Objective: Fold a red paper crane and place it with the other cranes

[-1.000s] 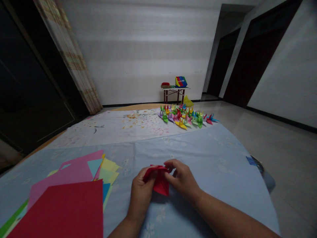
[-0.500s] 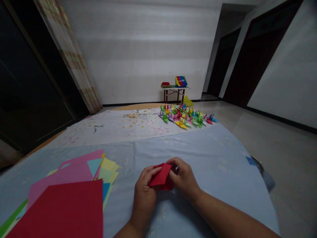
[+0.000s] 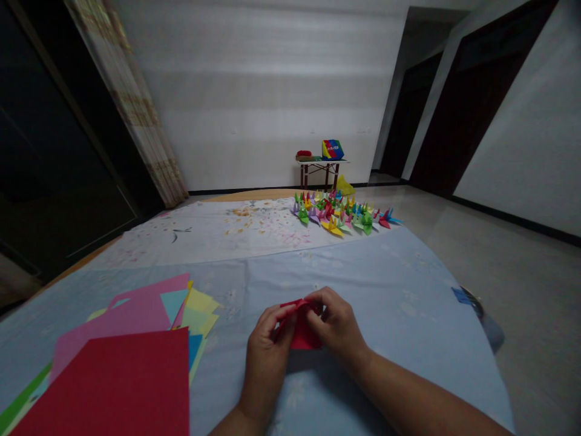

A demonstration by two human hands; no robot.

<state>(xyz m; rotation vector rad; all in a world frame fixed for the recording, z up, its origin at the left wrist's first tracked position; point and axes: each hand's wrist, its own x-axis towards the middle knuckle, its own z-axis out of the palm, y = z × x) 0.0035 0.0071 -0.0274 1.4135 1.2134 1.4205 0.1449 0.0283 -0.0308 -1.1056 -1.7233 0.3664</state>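
A small folded piece of red paper (image 3: pixel 307 332) is held between both hands, just above the blue tablecloth (image 3: pixel 390 303). My left hand (image 3: pixel 269 339) pinches its left side, thumb in front and fingers behind. On the other side, my right hand (image 3: pixel 334 321) grips the upper right edge with thumb and index finger. Its lower part hangs flat below the fingertips, and the fingers partly hide the upper folds.
To the left lies a pile of coloured sheets, a red sheet (image 3: pixel 122 381) on top and a pink sheet (image 3: pixel 118 315) behind. Many folded paper cranes (image 3: pixel 333 212) stand at the table's far right. Beyond is a small table (image 3: pixel 320 162) holding a colourful bag (image 3: pixel 333 149).
My left thumb has moved up onto the front of the red paper. The front flap has tipped upward, and the lower panel now shows more. Both hands stay in nearly the same place.
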